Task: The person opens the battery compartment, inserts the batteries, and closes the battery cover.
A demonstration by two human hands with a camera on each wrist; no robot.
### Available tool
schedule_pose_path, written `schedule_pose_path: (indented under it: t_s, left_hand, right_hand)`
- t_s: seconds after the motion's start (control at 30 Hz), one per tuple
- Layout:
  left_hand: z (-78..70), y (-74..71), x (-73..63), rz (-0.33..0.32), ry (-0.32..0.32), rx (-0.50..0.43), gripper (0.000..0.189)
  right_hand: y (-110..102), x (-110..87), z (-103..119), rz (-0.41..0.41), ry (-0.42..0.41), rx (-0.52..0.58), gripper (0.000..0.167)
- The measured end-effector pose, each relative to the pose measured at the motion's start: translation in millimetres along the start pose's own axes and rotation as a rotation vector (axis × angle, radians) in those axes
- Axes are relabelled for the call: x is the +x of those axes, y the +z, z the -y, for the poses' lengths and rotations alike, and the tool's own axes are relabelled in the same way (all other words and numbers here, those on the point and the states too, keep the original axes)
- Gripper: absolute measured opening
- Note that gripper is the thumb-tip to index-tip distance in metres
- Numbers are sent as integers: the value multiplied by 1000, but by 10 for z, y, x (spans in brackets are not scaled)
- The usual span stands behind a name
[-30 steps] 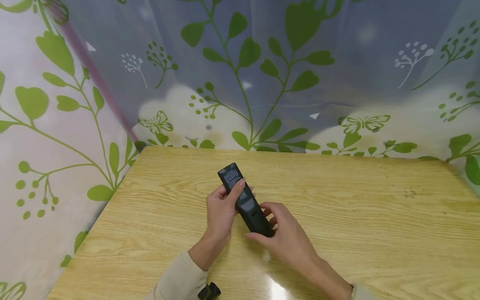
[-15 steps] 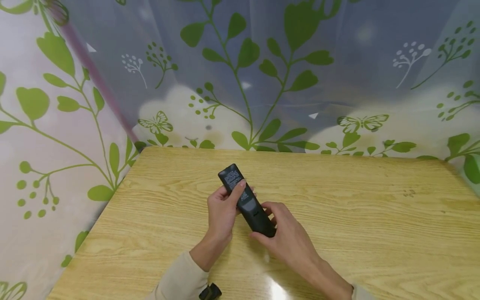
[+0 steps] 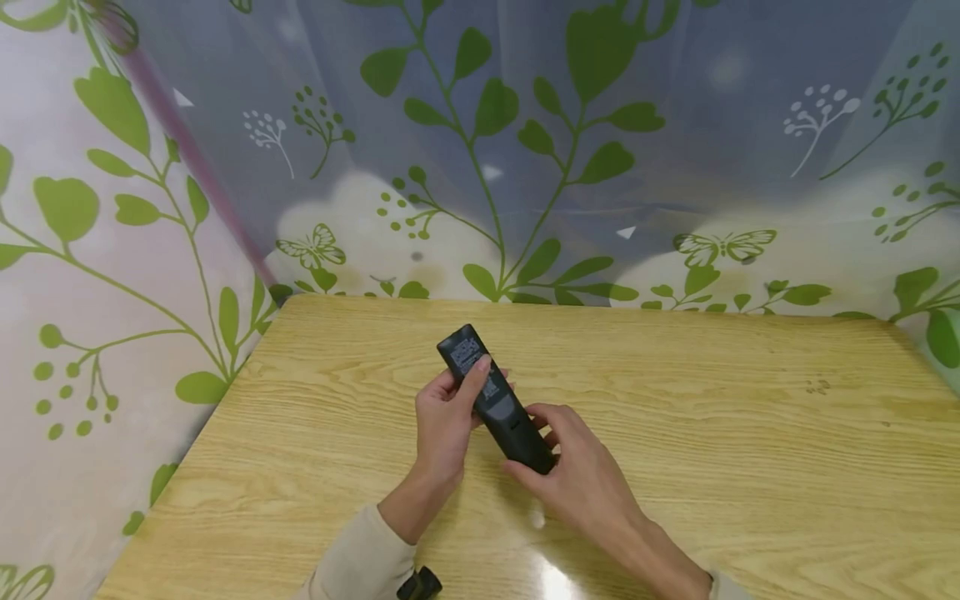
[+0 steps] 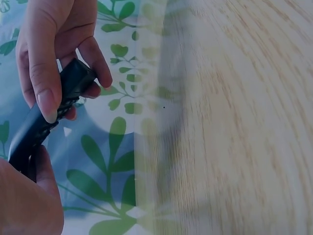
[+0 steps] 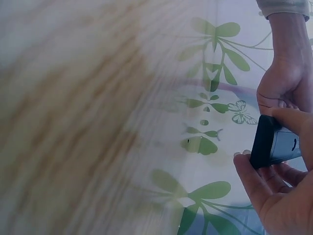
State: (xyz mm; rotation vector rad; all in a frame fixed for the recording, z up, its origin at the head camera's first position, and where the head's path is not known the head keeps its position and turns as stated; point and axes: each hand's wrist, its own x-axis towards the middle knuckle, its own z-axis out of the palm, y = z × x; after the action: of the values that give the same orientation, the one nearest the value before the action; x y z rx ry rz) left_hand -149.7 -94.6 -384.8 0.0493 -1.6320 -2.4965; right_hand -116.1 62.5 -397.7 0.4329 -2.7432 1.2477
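Observation:
A black remote control [image 3: 517, 431] is held above the table, its back with printed labels and battery cover turned up. My left hand [image 3: 441, 429] grips its upper half, thumb lying across the labels. At the lower end, my right hand [image 3: 588, 471] holds the remote between thumb and fingers. In the left wrist view, the remote [image 4: 29, 131] shows some of its raised buttons along one side, and the right hand [image 4: 46, 63] curls round its end. The right wrist view shows the remote's end [image 5: 264, 142] between the right hand's [image 5: 288, 205] thumb and fingers.
A wood-grain table [image 3: 712, 417] spreads under both hands. Behind it and to its left hang cloths [image 3: 465, 167] printed with green leaves and butterflies. A small black object [image 3: 420, 583] sits beside the left sleeve [image 3: 363, 554].
The right hand and the remote's lower end have shifted very slightly to the right. Both hands keep their hold on the remote.

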Motion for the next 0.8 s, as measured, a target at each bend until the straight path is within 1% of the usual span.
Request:
schedule_pose_path:
  t_s: [0.23, 0.37, 0.47, 0.57, 0.8]
  left_hand:
    - [-11, -41, -1, 52, 6, -8, 53]
    - [-17, -57, 9, 75, -2, 9, 65]
    - [-17, -62, 12, 88, -3, 28, 71]
    - [-12, -57, 12, 84, -4, 20, 70]
    - [6, -46, 14, 76, -10, -21, 60]
  right_hand:
    - [-16, 3, -11, 23, 30, 100, 60]
    - [-32, 2, -6, 42, 64, 181, 58]
    - [-45, 0, -4, 56, 84, 236, 57]
    - [-56, -3, -2, 70, 93, 278, 57]
    - [-75, -12, -3, 92, 109, 352, 55]
